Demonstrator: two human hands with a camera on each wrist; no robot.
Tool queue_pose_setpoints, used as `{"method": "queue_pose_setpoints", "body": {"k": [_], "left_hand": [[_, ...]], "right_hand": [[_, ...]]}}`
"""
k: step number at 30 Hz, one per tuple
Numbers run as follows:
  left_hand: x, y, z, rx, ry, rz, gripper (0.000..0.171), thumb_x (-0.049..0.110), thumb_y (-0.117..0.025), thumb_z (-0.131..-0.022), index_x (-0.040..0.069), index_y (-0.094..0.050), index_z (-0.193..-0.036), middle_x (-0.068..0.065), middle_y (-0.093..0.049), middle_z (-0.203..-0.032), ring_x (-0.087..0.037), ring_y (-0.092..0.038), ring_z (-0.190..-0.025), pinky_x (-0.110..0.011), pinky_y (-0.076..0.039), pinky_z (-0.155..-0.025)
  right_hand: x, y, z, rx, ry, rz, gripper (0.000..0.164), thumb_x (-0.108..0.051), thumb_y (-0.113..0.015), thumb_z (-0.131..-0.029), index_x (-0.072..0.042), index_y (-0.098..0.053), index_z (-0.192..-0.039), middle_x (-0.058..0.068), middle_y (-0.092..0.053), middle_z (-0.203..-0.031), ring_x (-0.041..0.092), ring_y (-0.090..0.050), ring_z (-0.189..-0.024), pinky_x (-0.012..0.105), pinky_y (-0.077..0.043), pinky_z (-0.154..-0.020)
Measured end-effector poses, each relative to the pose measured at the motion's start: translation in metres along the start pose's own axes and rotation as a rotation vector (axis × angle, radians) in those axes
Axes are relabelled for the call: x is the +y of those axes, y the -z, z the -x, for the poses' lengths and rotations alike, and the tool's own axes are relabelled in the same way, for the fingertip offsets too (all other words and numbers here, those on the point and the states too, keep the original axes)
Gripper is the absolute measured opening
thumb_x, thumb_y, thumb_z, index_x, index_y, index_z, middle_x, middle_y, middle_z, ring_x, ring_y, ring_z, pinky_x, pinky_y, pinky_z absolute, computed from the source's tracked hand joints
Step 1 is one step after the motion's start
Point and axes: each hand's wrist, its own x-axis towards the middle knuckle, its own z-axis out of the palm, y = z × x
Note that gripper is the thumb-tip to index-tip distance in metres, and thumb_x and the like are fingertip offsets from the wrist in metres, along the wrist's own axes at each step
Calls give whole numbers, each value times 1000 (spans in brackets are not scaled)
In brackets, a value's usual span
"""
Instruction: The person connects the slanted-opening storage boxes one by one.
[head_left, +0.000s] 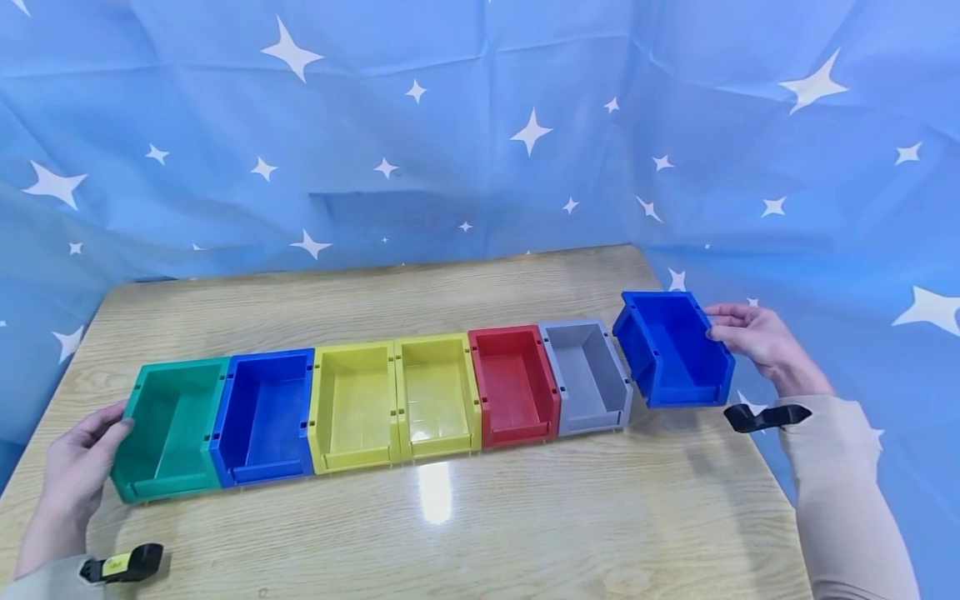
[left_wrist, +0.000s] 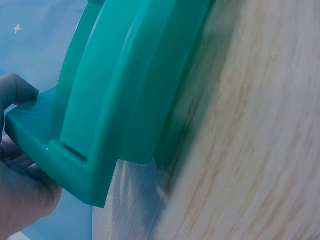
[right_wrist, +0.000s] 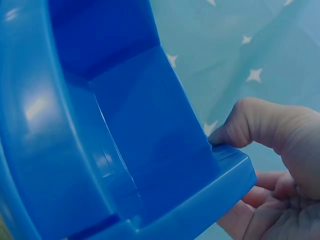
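At the left end of a joined row of plastic storage bins, my left hand [head_left: 78, 462] grips the outer side wall of the green bin [head_left: 167, 425]. In the left wrist view its thumb [left_wrist: 20, 90] lies over the rim, with the fingers outside the wall. Off to the right, my right hand [head_left: 761, 342] pinches the right wall of a separate blue bin [head_left: 686, 346]. That bin is raised and tilted beside the grey bin [head_left: 588, 375], apart from it. The right wrist view shows the thumb [right_wrist: 232, 127] on its rim and the fingers beneath.
Between the green and grey bins stand another blue bin [head_left: 270, 417], two yellow bins, left [head_left: 356, 404] and right [head_left: 435, 392], and a red bin [head_left: 513, 387]. The wooden table [head_left: 525, 525] ends at the right below my right arm. A blue star-patterned cloth [head_left: 450, 125] hangs behind.
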Motion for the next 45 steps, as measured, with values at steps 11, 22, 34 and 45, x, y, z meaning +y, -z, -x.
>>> {"method": "queue_pose_setpoints", "body": {"k": [11, 22, 34, 45], "left_hand": [[7, 0, 2, -8, -9, -5, 41, 23, -51, -96, 16, -49, -137, 26, -45, -102, 7, -41, -91, -4, -34, -65], [0, 0, 0, 8, 0, -31, 42, 23, -50, -96, 17, -48, -138, 26, -45, -101, 7, -41, -90, -5, -33, -65], [2, -1, 1, 6, 9, -11, 41, 23, -51, -96, 16, -49, -137, 26, -45, -101, 8, -41, -90, -4, -34, -65], [7, -1, 2, 6, 25, 4, 41, 23, -52, -96, 17, -49, -136, 26, -45, -101, 8, -42, -90, -4, -35, -65]], "right_hand": [[14, 0, -3, -18, 38, 14, 27, 2, -60, -89, -23, -59, -100, -10, -64, -82, 6, -58, -66, 19, -48, -57], [7, -2, -3, 4, 38, 65, 26, -1, -59, -90, -24, -56, -103, -12, -63, -82, 5, -57, -67, 18, -47, -57], [10, -1, -5, -1, 49, 63, 28, 1, -59, -89, -26, -58, -100, -12, -63, -81, 4, -55, -64, 18, -44, -54], [13, 0, -7, 8, 75, 73, 30, 2, -59, -89, -23, -57, -105, -11, -63, -83, 5, -55, -66, 19, -44, -53]]}}
